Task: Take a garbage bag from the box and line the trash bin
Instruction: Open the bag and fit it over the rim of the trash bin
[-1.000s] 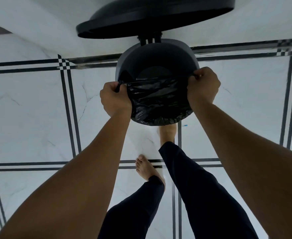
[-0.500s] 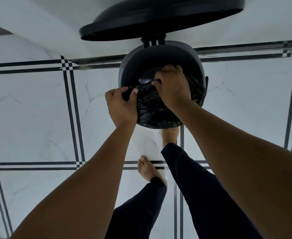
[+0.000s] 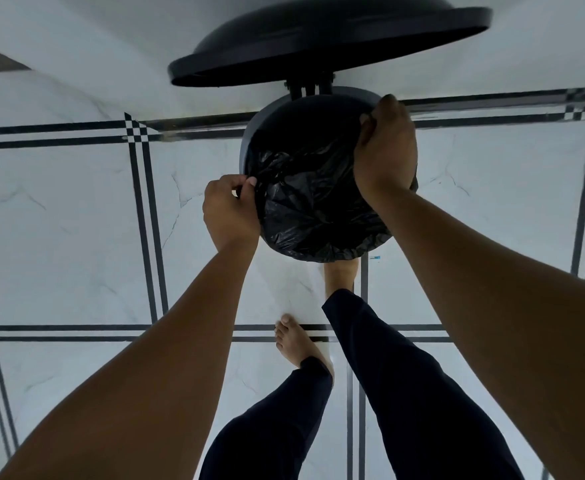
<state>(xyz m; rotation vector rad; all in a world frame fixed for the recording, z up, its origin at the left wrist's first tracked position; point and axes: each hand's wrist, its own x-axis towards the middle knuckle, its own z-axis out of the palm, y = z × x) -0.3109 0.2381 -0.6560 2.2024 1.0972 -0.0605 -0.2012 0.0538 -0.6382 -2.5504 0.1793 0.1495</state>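
A round dark grey trash bin [image 3: 249,140] stands on the tiled floor with its lid [image 3: 329,46] raised on the far side. A black garbage bag [image 3: 315,209] is spread over the bin's mouth and folded over the near rim. My left hand [image 3: 230,213] pinches the bag's edge at the bin's left rim. My right hand [image 3: 386,150] grips the bag at the far right rim, fingers curled over the edge. The box is not in view.
White marble floor tiles with black stripe borders [image 3: 142,220] surround the bin. My bare feet [image 3: 298,341] and dark trouser legs [image 3: 405,393] stand just in front of it; the right foot is at the bin's base. A white wall rises behind the lid.
My right hand moved from the middle of the bin's mouth out to the far right rim, pulling the bag wider. The left hand kept its pinch on the left edge.
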